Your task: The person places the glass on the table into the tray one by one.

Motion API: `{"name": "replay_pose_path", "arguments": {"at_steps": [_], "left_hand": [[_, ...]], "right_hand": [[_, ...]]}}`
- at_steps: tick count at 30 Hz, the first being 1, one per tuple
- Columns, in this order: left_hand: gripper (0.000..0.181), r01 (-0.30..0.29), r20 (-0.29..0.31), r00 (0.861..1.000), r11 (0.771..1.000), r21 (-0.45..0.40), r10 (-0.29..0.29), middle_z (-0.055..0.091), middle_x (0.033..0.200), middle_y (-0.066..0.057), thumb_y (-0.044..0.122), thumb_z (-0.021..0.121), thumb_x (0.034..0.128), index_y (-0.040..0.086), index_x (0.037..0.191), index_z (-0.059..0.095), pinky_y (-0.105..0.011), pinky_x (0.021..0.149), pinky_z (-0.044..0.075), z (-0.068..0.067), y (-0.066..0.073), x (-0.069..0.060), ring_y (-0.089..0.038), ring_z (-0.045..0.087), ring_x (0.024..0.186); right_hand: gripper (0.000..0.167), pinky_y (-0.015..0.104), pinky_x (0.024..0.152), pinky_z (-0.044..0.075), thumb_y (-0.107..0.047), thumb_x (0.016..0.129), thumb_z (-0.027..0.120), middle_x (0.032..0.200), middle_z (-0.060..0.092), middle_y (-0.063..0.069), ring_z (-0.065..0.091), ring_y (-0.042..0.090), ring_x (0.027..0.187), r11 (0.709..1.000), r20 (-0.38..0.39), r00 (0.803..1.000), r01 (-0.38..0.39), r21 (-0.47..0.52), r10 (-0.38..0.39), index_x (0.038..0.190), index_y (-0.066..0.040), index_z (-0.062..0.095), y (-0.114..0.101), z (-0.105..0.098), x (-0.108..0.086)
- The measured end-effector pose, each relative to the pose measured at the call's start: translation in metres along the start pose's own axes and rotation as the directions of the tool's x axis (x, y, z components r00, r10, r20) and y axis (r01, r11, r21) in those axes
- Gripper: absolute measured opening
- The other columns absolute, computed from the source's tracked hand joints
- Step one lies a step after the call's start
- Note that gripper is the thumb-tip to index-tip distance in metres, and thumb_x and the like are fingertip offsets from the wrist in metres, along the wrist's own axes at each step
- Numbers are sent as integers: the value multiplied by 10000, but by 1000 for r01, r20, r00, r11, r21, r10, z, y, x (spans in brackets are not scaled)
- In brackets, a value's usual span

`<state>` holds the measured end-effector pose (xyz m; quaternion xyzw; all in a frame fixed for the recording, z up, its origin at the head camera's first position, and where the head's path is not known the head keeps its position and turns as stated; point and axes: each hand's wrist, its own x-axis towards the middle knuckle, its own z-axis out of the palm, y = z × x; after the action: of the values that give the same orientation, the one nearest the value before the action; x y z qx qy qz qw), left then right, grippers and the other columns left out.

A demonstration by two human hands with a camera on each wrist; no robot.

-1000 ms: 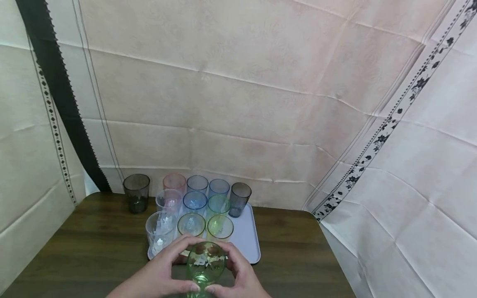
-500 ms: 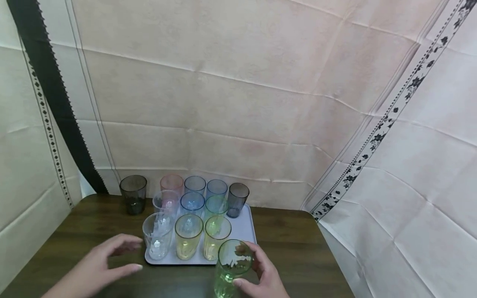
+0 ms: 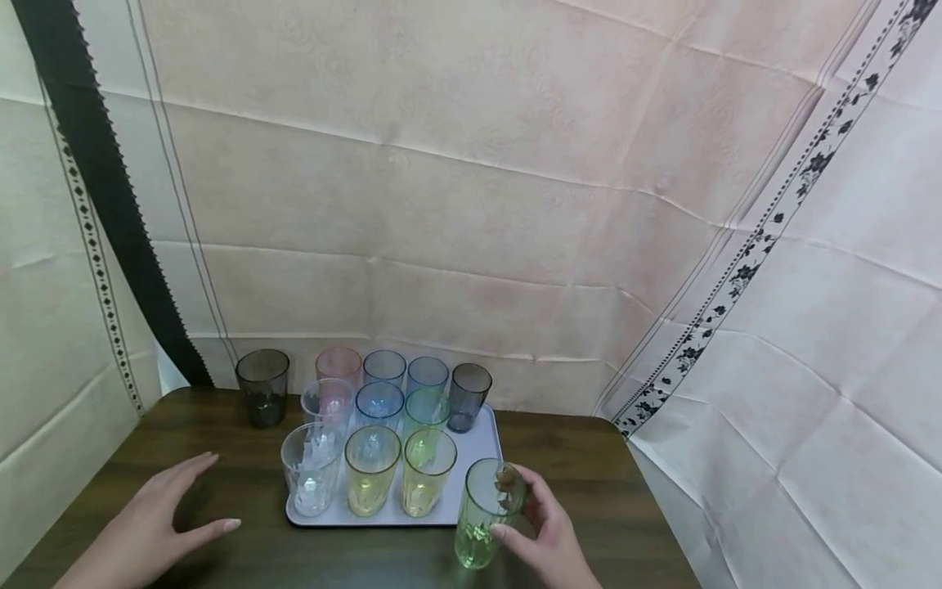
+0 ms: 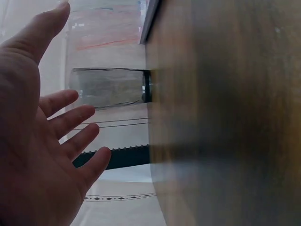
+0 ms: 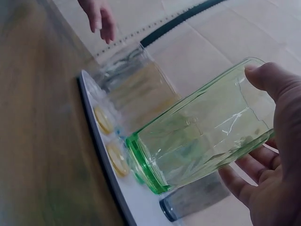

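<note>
My right hand (image 3: 548, 530) grips a clear green drinking glass (image 3: 478, 519) near its rim, thumb on the near side and fingers round the far side. In the right wrist view the green glass (image 5: 202, 134) is held off the table, its thick base toward the tray. It stands in front of the tray's (image 3: 486, 442) front right corner in the head view. Left of the tray, my left hand (image 3: 143, 515) hovers over the table, holding nothing, with fingers spread. Two yellow glasses (image 3: 371, 474) and a clear glass (image 3: 311, 474) form the tray's front row.
Behind them on the tray are blue glasses (image 3: 380, 401), a light green glass (image 3: 427, 409), pink-tinted glasses (image 3: 338, 364) and a dark grey glass (image 3: 468, 401). One smoky glass (image 3: 263, 388) stands on the wooden table (image 3: 581, 491) left of the tray. A cloth (image 3: 412, 188) hangs behind.
Both hands held the green glass at first. The left hand has let go and moved left. The right hand has carried the glass to the right, to the tray's front right corner.
</note>
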<state>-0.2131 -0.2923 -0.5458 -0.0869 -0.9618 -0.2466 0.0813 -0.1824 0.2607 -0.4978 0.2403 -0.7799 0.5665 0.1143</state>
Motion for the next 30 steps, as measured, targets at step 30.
{"name": "replay_pose_path", "arguments": {"at_steps": [30], "left_hand": [[986,-11,42,999,998,-64,14,477,1601,-370,648,858,899,-13,1565,558,-831,965,473,13,5,-3,-652,473,1380]], "right_hand": [[739,663,1254,367,-249,964,905,1590,568,156,499,380,1522,956,-174,941,-294,-2,289,1580,-130,513,96,27,115]]}}
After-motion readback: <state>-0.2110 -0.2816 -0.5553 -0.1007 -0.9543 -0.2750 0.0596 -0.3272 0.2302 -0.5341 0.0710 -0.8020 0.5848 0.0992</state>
